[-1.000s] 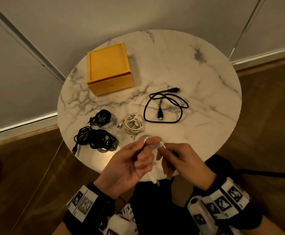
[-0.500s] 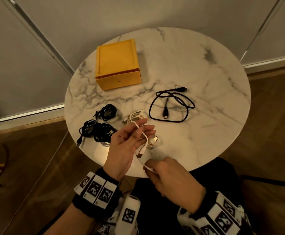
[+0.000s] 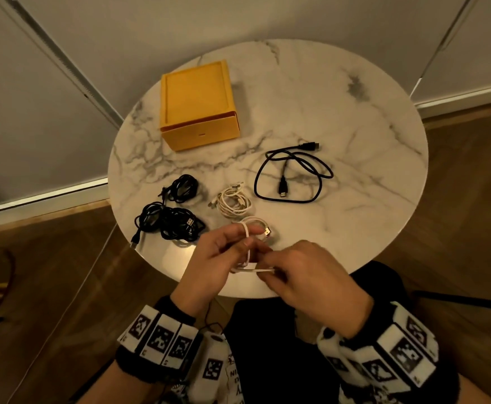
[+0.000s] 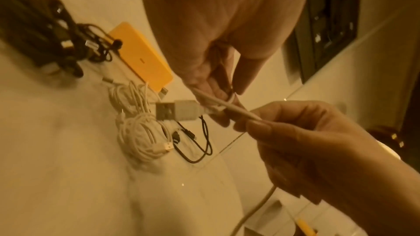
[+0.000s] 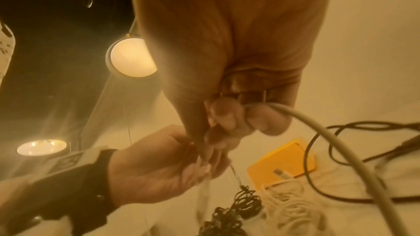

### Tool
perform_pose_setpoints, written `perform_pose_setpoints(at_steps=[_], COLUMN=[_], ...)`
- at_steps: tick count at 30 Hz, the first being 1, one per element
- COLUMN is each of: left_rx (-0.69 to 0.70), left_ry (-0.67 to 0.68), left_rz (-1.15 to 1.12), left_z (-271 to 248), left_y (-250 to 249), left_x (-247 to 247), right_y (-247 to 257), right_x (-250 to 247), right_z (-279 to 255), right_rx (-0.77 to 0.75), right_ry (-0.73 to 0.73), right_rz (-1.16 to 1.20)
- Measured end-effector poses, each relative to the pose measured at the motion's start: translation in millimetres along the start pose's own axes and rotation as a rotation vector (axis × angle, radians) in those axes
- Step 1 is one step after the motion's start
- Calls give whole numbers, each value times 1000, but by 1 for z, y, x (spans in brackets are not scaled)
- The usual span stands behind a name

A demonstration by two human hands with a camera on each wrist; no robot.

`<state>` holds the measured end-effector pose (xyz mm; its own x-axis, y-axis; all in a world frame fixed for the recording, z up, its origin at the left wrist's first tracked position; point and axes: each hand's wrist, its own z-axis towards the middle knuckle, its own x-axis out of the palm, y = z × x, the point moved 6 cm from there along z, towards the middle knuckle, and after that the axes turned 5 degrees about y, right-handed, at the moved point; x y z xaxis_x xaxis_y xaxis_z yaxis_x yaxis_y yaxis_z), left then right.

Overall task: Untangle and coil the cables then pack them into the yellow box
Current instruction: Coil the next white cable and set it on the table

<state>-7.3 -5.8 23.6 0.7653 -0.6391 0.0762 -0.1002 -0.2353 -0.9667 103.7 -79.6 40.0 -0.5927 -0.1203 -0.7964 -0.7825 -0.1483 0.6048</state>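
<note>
Above table edge: thin white cable (image 3: 247,239), looped over left hand (image 3: 209,263) fingers, pinched by right hand (image 3: 305,275).

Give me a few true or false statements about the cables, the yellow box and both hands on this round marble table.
1. Both hands hold the thin white cable. True.
2. The square yellow box already holds cables. False: it is closed, and no cable is in it.
3. The loose black cable lies right of the coiled cream cable. True.
4. The left hand rests flat on the round marble table. False: it grips the white cable.
</note>
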Motion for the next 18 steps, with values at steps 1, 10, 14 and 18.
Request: perform_pose_setpoints(at_steps=[1, 10, 14, 18], left_rx=[-14, -12, -21, -106], left_ry=[20, 212, 182, 178], left_rz=[59, 227, 92, -127], left_z=[-1, -9, -10, -13], left_y=[1, -4, -6, 3], left_x=[1, 16, 20, 21], right_y=[-5, -34, -31, -29], right_x=[-3, -23, -27, -14], right_z=[0, -1, -1, 4], right_rx=[24, 104, 58, 50], right_ry=[3, -67, -55, 94], right_rz=[-40, 415, 715, 883])
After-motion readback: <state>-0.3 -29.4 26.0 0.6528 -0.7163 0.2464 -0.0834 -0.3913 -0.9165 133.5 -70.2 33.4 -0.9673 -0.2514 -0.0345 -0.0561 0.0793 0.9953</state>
